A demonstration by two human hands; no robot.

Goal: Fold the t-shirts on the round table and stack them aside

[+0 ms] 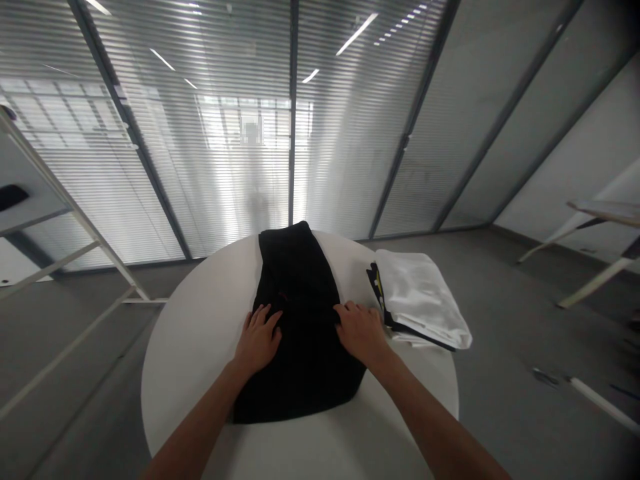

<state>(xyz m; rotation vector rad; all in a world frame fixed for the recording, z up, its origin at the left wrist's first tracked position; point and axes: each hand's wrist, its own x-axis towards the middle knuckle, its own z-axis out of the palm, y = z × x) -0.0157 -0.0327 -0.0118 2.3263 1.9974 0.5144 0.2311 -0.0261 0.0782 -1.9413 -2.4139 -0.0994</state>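
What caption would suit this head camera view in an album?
Left hand and right hand rest on a folded black garment on a round white table, beside folded white cloth.

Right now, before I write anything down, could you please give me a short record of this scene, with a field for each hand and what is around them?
Left hand: resting on the folded black garment, fingers spread.
Right hand: fingers on the same garment's right edge.
Support: round white table.
Beside the garment: folded white cloth, on top of a black item with yellow markings.
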